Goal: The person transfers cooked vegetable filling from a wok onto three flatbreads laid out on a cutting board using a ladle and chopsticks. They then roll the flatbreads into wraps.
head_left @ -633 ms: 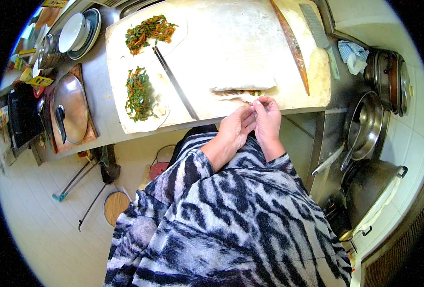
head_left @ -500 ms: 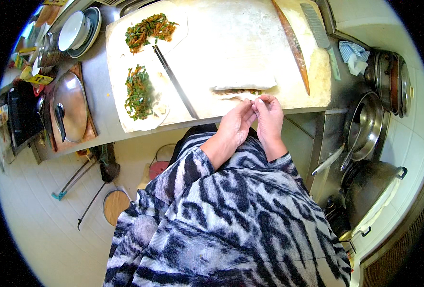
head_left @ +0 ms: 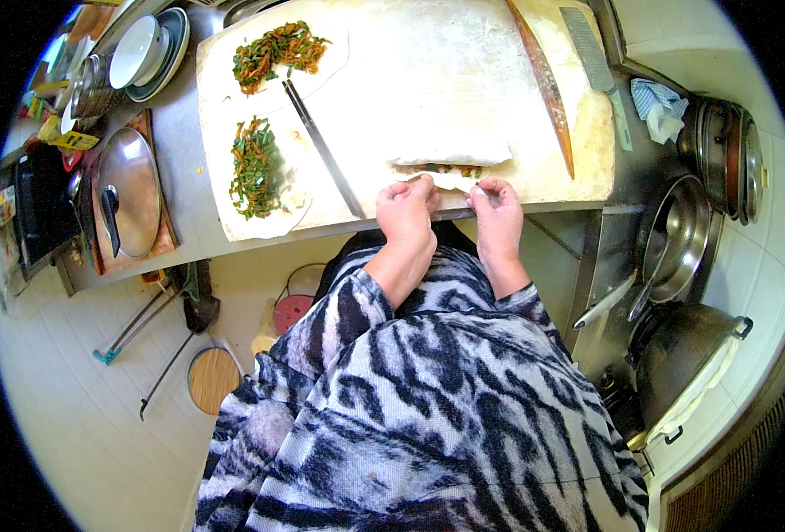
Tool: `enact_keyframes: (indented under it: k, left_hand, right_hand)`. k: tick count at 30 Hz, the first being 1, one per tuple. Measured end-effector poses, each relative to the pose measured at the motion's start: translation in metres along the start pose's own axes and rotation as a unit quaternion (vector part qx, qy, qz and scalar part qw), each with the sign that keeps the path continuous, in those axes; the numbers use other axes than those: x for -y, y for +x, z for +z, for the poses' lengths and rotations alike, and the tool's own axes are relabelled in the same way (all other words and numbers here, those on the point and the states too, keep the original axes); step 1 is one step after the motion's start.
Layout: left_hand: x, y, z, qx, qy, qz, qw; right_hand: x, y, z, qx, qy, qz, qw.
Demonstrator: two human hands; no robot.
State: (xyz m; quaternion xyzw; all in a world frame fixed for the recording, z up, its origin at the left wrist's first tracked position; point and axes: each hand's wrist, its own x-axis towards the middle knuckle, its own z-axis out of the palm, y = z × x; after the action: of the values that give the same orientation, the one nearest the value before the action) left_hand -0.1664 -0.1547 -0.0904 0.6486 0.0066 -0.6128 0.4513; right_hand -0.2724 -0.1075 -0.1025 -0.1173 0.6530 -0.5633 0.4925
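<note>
A folded piece of white dough (head_left: 454, 152) lies near the front edge of the floured board (head_left: 594, 164), a strip of green and orange filling showing along its open front side. My left hand (head_left: 407, 213) pinches the dough's front edge near its left end. At the right end, my right hand (head_left: 499, 229) has thumb and fingers closed on the same edge. To the left, two more flat dough wrappers (head_left: 300, 197) carry heaps of chopped green and orange filling (head_left: 257, 168). Dark chopsticks (head_left: 323, 149) lie between them and my left hand.
A tapered wooden rolling pin (head_left: 545, 89) and a broad blade with a pale green handle (head_left: 621, 124) lie on the board's right. Bowls and plates (head_left: 140, 53) and a metal lid (head_left: 132, 191) stand left. Pans (head_left: 680, 239) and a dark lidded pot (head_left: 689, 359) stand right.
My hands were together at the dough's front edge; they are now apart. The left has moved left along the edge, while the right has barely shifted.
</note>
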Motion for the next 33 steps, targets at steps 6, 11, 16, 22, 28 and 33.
enact_keyframes:
  k: [6, 11, 16, 22, 28, 33]
  left_hand:
    - [-0.002, -0.011, -0.011, 0.03, 0.1, 0.02, 0.994]
    - [-0.019, -0.004, -0.027, 0.06, 0.214, 0.01, 0.975]
    - [-0.071, -0.01, -0.031, 0.162, 0.353, 0.214, 0.896]
    - [-0.109, 0.051, 0.006, 0.285, 0.567, 0.553, 0.54]
    - [-0.106, 0.059, 0.002, 0.353, 0.586, 0.512, 0.52]
    - [-0.098, 0.043, -0.035, 0.387, 0.575, 0.558, 0.456]
  right_hand:
    - [0.001, 0.001, -0.004, 0.014, -0.297, -0.156, 0.942]
    - [0.03, -0.004, -0.005, 0.046, -0.446, -0.188, 0.874]
    - [0.072, 0.005, -0.002, 0.036, -0.477, -0.192, 0.857]
    - [0.073, 0.071, 0.015, 0.12, -0.537, -0.447, 0.705]
    - [0.071, 0.067, 0.003, 0.195, -0.538, -0.354, 0.74]
    - [0.057, 0.032, -0.01, 0.16, -0.496, -0.396, 0.756]
